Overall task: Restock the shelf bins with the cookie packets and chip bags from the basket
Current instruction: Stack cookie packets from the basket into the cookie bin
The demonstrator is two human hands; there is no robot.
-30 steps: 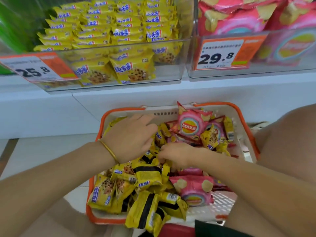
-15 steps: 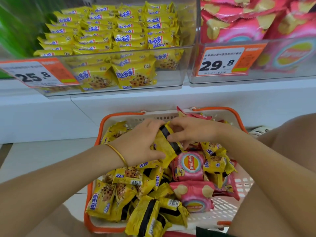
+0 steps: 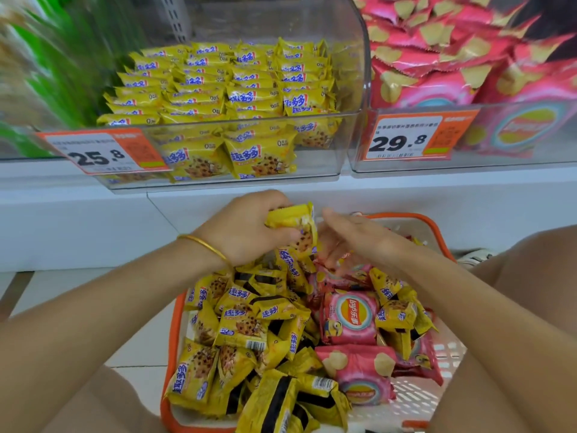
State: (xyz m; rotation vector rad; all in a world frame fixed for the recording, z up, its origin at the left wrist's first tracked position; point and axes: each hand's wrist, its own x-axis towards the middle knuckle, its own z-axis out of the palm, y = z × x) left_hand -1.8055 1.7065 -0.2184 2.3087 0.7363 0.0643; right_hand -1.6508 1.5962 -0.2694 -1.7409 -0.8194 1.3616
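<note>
Yellow film-wrapped cookie packets [image 3: 243,326] are heaped on the left side of the basket [image 3: 435,225], with pink chip bags [image 3: 351,320] lying among them on its right side. Over the basket's far edge, the left hand [image 3: 246,229] has its fingers and thumb curled round a small held bunch [image 3: 295,225] of the yellow packets, above the heap. The right hand [image 3: 352,242] hovers just beside that bunch, also over the far part of the basket. Its fingers are fairly straight and loosely spread, and it holds nothing that shows.

Beyond the basket and higher up stands the clear cookie bin [image 3: 356,98], its packets laid in rows. Beyond the basket's right corner is the chip bin [image 3: 468,165].

The packets look light and soft, little pillow packs in slick film, so several in one grip could slide past one another. The cookies inside are probably brittle, so a hard squeeze would risk crumbling them. A sensible hold is across the flat faces or at the crimped end seams, taking only a few at a time. The chip bags look air-puffed and more fragile. They seem better cradled lightly or taken by the top seam, never pressed in the middle
</note>
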